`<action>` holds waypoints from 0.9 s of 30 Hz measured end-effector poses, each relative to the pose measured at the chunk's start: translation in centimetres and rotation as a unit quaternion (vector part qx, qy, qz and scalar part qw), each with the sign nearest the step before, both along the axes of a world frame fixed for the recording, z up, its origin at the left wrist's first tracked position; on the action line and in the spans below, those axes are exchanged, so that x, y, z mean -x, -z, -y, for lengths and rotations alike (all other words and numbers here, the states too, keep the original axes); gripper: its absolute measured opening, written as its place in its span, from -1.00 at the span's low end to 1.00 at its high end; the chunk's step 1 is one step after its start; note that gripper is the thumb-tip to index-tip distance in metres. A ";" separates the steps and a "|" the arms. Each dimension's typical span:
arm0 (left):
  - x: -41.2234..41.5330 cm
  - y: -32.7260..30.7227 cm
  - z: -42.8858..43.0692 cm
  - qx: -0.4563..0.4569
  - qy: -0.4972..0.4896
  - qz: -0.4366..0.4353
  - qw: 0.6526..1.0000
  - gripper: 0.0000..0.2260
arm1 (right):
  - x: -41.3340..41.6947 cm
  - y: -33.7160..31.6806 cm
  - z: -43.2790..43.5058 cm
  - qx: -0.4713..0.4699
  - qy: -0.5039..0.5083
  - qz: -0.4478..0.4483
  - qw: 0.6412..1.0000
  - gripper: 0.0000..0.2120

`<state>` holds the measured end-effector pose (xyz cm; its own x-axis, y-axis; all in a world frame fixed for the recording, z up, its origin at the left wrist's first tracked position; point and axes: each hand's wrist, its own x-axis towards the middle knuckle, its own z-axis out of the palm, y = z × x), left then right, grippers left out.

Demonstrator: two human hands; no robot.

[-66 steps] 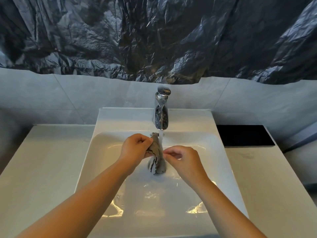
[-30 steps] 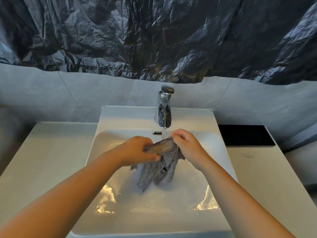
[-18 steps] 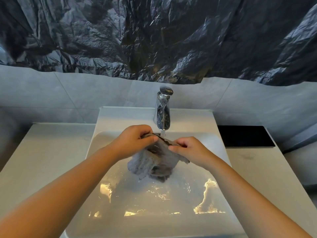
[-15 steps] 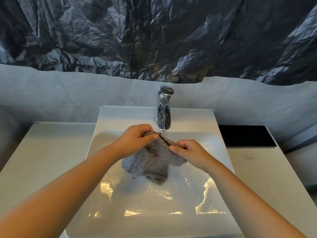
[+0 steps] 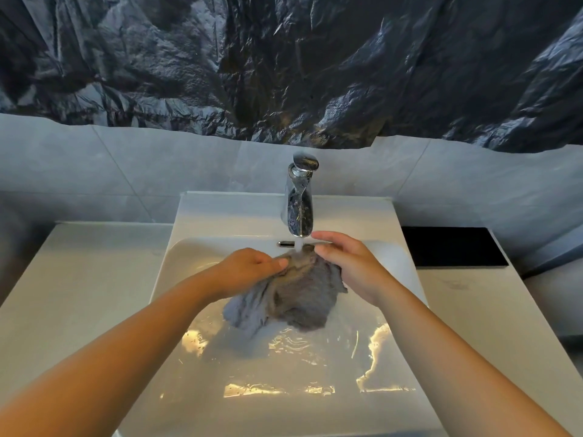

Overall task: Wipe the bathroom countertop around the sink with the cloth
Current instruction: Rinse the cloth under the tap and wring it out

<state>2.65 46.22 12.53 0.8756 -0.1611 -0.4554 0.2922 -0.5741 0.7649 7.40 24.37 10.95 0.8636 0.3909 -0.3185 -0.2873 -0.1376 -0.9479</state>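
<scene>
A wet grey cloth (image 5: 290,294) hangs bunched over the white sink basin (image 5: 284,373), under the water that runs from the chrome tap (image 5: 299,203). My left hand (image 5: 249,269) grips the cloth's upper left part, thumb on top. My right hand (image 5: 347,263) holds the cloth's upper right part, its fingers reaching towards the stream just below the spout. The pale countertop (image 5: 79,279) lies on both sides of the basin.
A black rectangular panel (image 5: 454,247) lies on the counter to the right of the sink. Grey wall tiles (image 5: 126,165) rise behind the basin, with crumpled black plastic sheeting (image 5: 284,64) hung above them. Water pools and glints in the basin's bottom.
The cloth has gone from a twisted roll to a spread, hanging bunch. My right hand has moved up and back towards the spout, and the cloth has spread wider under the stream.
</scene>
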 end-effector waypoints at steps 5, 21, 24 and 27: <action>-0.2 -0.1 -0.1 0.188 -0.118 -0.015 0.975 -0.59 | 1.5 2.0 -0.1 0.140 -0.117 0.063 0.981 -0.79; 1.7 2.3 5.0 0.078 -0.302 0.041 0.949 -0.57 | 4.7 1.3 -5.9 0.044 0.180 0.091 0.979 -0.60; 1.6 1.6 6.4 0.166 -0.330 0.020 0.929 -0.55 | 4.8 1.6 -6.8 0.059 0.228 0.129 0.963 -0.59; 1.8 1.0 7.1 0.272 -0.335 -0.033 0.902 -0.57 | 3.6 1.8 -6.8 0.097 0.229 0.133 0.959 -0.60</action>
